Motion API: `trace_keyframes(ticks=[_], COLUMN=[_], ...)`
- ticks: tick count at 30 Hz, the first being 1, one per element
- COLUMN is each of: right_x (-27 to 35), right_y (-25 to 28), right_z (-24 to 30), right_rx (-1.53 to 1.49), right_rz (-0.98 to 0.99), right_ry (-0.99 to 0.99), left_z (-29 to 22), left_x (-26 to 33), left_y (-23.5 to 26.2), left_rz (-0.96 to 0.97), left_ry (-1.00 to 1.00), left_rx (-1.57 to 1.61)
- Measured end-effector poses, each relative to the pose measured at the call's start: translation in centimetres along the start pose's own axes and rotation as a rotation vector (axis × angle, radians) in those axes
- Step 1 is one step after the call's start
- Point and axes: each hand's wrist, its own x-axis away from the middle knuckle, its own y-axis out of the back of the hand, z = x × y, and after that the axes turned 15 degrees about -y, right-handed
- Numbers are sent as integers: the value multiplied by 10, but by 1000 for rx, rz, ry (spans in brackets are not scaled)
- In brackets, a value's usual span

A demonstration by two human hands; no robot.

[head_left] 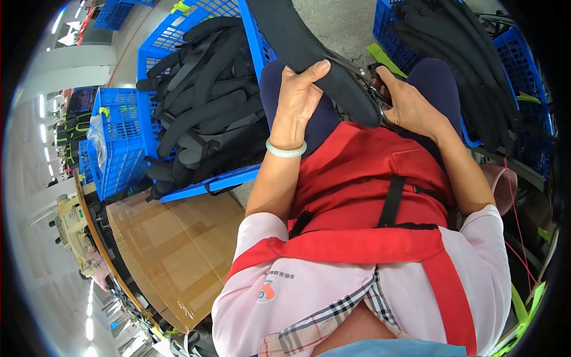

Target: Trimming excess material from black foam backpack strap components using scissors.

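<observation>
My left hand (299,95) is closed around a long, curved black padded strap (348,89), thumb on top. The strap runs from the top edge of the view down to a rounded end above my lap. At its right edge my right hand (411,102) is closed on a pair of scissors (375,83) with dark reddish handles. The metal blades run up along the strap's edge and are partly hidden behind it. A blue crate (205,185) on the left is heaped with black padded straps (205,89). More long black straps (470,65) hang over a blue crate (389,33) on the right.
A brown cardboard box (172,250) stands at my left. Behind it is another blue crate (122,143) with a plastic bag (96,143) on its side. A sewing machine (74,223) sits at the far left. A pink-brown woven basket (498,185) is by my right elbow.
</observation>
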Motion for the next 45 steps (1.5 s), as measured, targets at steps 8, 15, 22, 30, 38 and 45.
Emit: trace_keyframes(ticks=[8, 15, 22, 30, 38, 45], right_x=[-9, -4, -7, -9, -7, 1], right_y=[-10, -5, -18, -21, -11, -1], right_z=[-9, 1, -13, -5, -8, -5], right_rx=[34, 35, 39, 11, 23, -23], right_rz=[-35, -37, -123, -89, -54, 96], right_ry=[22, -68, -7, -10, -30, -46], left_z=[4, -15, 1, 4, -7, 0], left_x=[1, -11, -5, -1, -9, -2], left_y=[-4, 10, 0, -3, 1, -2], left_rz=[-26, -3, -44, -44, -27, -34], left_ry=[-3, 144, 34, 21, 57, 16], left_rx=[13, 106, -4, -1, 24, 17])
